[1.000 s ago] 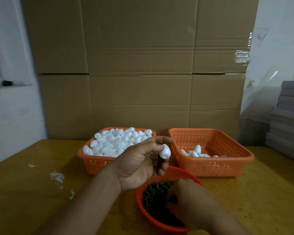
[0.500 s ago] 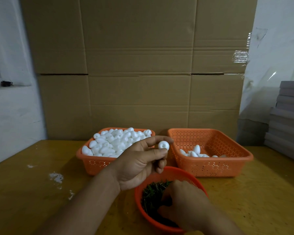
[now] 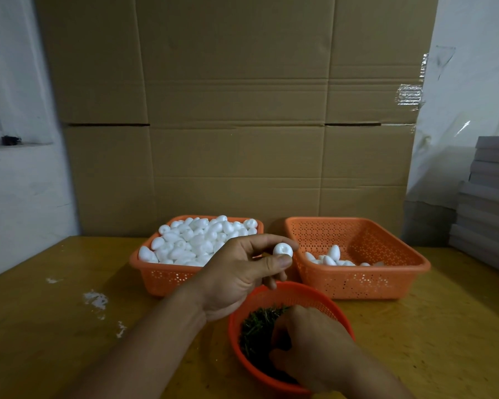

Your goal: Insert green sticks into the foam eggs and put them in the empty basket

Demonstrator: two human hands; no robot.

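My left hand pinches a white foam egg between thumb and fingers, held above the table between the two rectangular baskets. My right hand reaches down into a round orange bowl of green sticks, its fingers curled among them; whether they hold a stick is hidden. The left orange basket is heaped with foam eggs. The right orange basket holds several eggs near its front left.
A wall of cardboard boxes stands behind the baskets. A stack of grey flat boxes sits at the right edge. White crumbs lie on the yellow wooden table at the left.
My left hand has turned the foam egg so its blunt end faces me and lifted it slightly. My right hand keeps working in the stick bowl.
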